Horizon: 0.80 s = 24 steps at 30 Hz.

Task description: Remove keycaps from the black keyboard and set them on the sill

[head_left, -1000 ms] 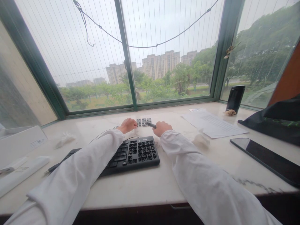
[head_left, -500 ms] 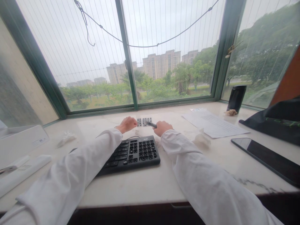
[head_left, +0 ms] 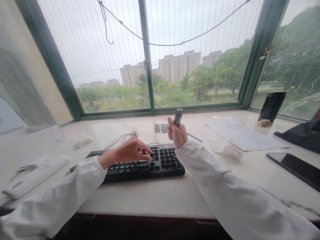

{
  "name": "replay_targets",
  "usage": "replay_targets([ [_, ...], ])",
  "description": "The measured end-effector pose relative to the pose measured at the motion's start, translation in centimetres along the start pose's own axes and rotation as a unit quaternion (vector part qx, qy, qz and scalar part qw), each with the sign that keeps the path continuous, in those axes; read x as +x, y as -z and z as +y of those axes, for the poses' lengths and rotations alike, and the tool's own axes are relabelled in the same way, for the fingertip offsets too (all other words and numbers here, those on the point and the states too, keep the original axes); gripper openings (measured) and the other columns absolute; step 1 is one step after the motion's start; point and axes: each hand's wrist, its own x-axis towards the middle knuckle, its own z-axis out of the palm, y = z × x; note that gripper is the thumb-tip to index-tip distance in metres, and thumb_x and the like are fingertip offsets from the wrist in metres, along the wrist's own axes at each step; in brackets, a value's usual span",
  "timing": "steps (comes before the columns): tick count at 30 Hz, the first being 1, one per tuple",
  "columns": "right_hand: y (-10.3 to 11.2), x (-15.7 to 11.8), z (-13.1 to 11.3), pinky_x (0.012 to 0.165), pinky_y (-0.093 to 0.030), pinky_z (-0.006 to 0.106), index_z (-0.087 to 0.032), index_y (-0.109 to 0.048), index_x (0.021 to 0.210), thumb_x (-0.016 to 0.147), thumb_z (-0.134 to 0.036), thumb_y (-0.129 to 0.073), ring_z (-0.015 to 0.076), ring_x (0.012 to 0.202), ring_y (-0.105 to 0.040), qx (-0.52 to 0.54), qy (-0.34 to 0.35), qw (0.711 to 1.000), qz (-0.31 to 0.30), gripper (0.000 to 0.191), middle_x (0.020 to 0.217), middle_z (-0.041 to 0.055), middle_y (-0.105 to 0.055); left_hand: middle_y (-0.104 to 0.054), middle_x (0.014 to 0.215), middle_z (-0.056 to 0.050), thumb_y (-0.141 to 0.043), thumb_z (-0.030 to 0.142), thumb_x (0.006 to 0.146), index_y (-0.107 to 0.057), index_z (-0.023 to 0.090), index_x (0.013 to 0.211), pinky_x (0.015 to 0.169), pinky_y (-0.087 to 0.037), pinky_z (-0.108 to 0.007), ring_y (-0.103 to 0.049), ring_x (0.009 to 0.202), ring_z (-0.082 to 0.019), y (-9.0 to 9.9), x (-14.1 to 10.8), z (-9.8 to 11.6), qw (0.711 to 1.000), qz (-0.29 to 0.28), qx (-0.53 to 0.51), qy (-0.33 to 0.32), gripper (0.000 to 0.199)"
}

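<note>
A black keyboard (head_left: pixel 142 171) lies on the marble counter, and the sockets on its right part show with their keycaps off. Over its middle, my left hand (head_left: pixel 131 151) is open, thumb and fingers apart, fingertips just at the edge of the bare sockets. My right hand (head_left: pixel 178 135) is wrapped round a short dark-handled tool (head_left: pixel 178 116), held upright above the keyboard's back right corner. Small points show at the tool's top; its exact kind is unclear. Behind it, loose keycaps (head_left: pixel 160 128) stand in rows, partly hidden by my right hand.
A thin blue stick (head_left: pixel 195 137) lies right of my right hand. Farther right are crumpled tissue (head_left: pixel 230 151), a printed sheet (head_left: pixel 242 135), a phone (head_left: pixel 295 168) and a black cylinder (head_left: pixel 272 106). A white box (head_left: pixel 32 140) and keys (head_left: pixel 23 170) are at left.
My left hand has come back from the keycap rows to the keyboard and opened. My right hand has lifted and tipped the tool upright. The view has turned slightly left.
</note>
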Motion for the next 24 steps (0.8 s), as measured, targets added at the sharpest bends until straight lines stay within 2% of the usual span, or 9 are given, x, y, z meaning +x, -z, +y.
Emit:
replay_targets([
  [1, -0.9, -1.0, -0.1, 0.037, -0.021, 0.023, -0.022, -0.037, 0.056, 0.08, -0.059, -0.052, 0.007, 0.034, -0.024, 0.09, -0.018, 0.996, -0.002, 0.047, 0.039, -0.0086, -0.028, -0.07, 0.066, -0.002, -0.069, 0.044, 0.075, -0.075, 0.02, 0.093, 0.054, -0.04, -0.018, -0.055, 0.051, -0.008, -0.2, -0.6, 0.1, 1.0, -0.013, -0.021, -0.015, 0.03],
  [3, -2.6, -3.0, -0.2, 0.034, -0.015, 0.022, -0.022, -0.032, 0.055, 0.078, -0.056, -0.057, 0.0053, 0.034, -0.018, 0.195, -0.053, 0.979, -0.002, 0.048, 0.039, -0.0102, -0.024, -0.067, 0.063, -0.002, -0.072, 0.043, 0.073, -0.075, 0.019, 0.094, 0.053, -0.039, -0.018, -0.055, 0.051, -0.008, -0.7, -1.5, -0.1, 0.997, -0.021, -0.061, -0.035, 0.032],
  [6, -4.3, -5.4, 0.3, 0.034, -0.014, 0.02, -0.021, -0.033, 0.055, 0.077, -0.053, -0.06, 0.0045, 0.034, -0.019, 0.237, -0.108, 0.965, 0.006, 0.047, 0.039, -0.0103, -0.025, -0.064, 0.061, -0.001, -0.073, 0.041, 0.072, -0.075, 0.019, 0.092, 0.049, -0.037, -0.018, -0.051, 0.049, -0.007, -1.6, -2.3, -0.8, 0.993, -0.018, -0.103, -0.053, 0.03],
  [10, -5.5, -7.1, 1.3, 0.035, -0.019, 0.02, -0.021, -0.033, 0.055, 0.077, -0.054, -0.062, 0.0047, 0.036, -0.023, 0.202, -0.119, 0.972, 0.002, 0.049, 0.041, -0.0096, -0.027, -0.062, 0.062, -0.001, -0.072, 0.039, 0.074, -0.076, 0.022, 0.092, 0.048, -0.035, -0.019, -0.047, 0.05, -0.007, -2.4, -2.7, -1.3, 0.991, 0.004, -0.117, -0.07, 0.025],
  [13, -5.9, -7.6, 1.6, 0.036, -0.022, 0.021, -0.021, -0.033, 0.052, 0.077, -0.056, -0.061, 0.005, 0.039, -0.024, 0.151, -0.112, 0.982, -0.028, 0.051, 0.043, -0.0087, -0.027, -0.064, 0.065, -0.002, -0.071, 0.037, 0.075, -0.077, 0.023, 0.091, 0.049, -0.036, -0.019, -0.05, 0.052, -0.008, -2.6, -2.8, -1.2, 0.988, 0.012, -0.134, -0.072, 0.022],
  [16, -6.0, -7.9, 1.5, 0.037, -0.024, 0.021, -0.02, -0.032, 0.051, 0.077, -0.057, -0.06, 0.0055, 0.04, -0.025, 0.123, -0.123, 0.984, -0.031, 0.053, 0.044, -0.0081, -0.026, -0.065, 0.065, -0.003, -0.072, 0.037, 0.075, -0.077, 0.021, 0.087, 0.051, -0.038, -0.019, -0.052, 0.053, -0.008, -2.7, -2.9, -1.3, 0.986, 0.019, -0.153, -0.068, 0.021],
  [24, -6.1, -8.6, 0.9, 0.037, -0.022, 0.021, -0.02, -0.034, 0.052, 0.076, -0.055, -0.062, 0.0055, 0.039, -0.025, 0.139, -0.15, 0.978, -0.044, 0.051, 0.045, -0.0081, -0.028, -0.065, 0.065, -0.002, -0.073, 0.035, 0.073, -0.077, 0.02, 0.085, 0.05, -0.037, -0.019, -0.048, 0.052, -0.008, -2.7, -2.9, -1.4, 0.982, 0.022, -0.173, -0.069, 0.02],
])
